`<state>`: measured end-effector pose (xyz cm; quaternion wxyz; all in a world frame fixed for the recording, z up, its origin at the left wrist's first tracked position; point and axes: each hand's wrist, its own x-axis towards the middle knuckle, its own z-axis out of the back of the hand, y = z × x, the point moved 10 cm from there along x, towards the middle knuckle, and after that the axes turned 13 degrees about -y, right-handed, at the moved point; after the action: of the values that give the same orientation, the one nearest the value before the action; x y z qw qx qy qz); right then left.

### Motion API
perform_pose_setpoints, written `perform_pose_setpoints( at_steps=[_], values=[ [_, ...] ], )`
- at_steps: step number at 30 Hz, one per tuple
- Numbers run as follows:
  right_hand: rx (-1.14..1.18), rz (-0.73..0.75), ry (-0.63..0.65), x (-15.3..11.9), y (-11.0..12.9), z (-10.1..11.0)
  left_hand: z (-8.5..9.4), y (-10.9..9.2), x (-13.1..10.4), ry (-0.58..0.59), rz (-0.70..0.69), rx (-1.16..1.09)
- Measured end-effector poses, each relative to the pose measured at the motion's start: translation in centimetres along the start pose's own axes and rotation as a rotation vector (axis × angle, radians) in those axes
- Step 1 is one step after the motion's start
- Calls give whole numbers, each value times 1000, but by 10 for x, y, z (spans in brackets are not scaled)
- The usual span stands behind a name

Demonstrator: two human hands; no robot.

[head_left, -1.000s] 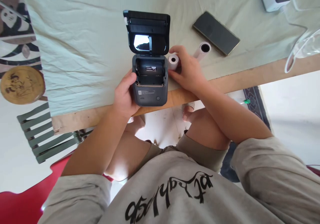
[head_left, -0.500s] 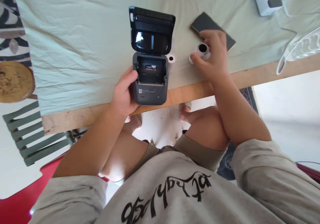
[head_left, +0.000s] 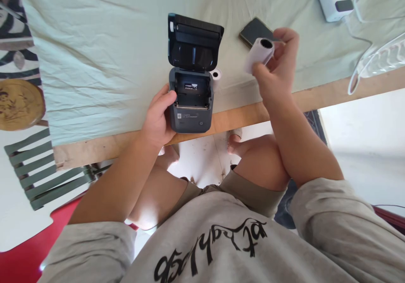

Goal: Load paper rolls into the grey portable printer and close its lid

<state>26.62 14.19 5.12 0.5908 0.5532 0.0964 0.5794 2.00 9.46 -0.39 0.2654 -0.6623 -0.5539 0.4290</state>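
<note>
A dark grey label printer [head_left: 191, 120] is held at its left side by my left hand [head_left: 160, 116], thumb on the rim. Its black lid [head_left: 194, 42] stands open, and the bay inside shows a small printed label but no roll. My right hand [head_left: 280, 68] grips a white paper roll [head_left: 257, 57] between thumb and fingers, tilted, with its dark core hole facing up. Another white roll [head_left: 217, 75] stands on the cloth just right of the printer, partly hidden by it. Behind the held roll lies a dark phone [head_left: 256, 32], partly covered.
The table has a pale green cloth [head_left: 110, 55] and a bare wooden front edge [head_left: 240, 117]. At the back right are a white box-shaped device [head_left: 333, 0] and white cables [head_left: 357, 74]. A round yellow-brown stool top [head_left: 20, 103] is at the left.
My right hand has closed on the white roll and raised it from the cloth, tilting it. The printer in my left hand has shifted very slightly, its lid still open.
</note>
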Motion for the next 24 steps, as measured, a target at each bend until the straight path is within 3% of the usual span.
perform_pose_setpoints(
  at_steps=[3,5,7,10,12,17,24],
  values=[
    [157,158,-140,-2,35,17,-2,1,-1,-5,2,23],
    [176,236,-133,-12,58,16,-3,2,-1,-14,14,47],
    [179,285,-19,-28,80,3,-3,4,-1,-32,17,75],
    [180,378,270,-61,107,-32,0,1,-2,-73,-11,97],
    [124,408,381,-74,111,-49,0,1,-2,-84,-17,109],
    [-27,389,380,-71,97,-65,-1,3,-2,-79,5,152],
    [3,516,223,-72,118,-49,-4,0,-6,-53,-34,144]
  ],
)
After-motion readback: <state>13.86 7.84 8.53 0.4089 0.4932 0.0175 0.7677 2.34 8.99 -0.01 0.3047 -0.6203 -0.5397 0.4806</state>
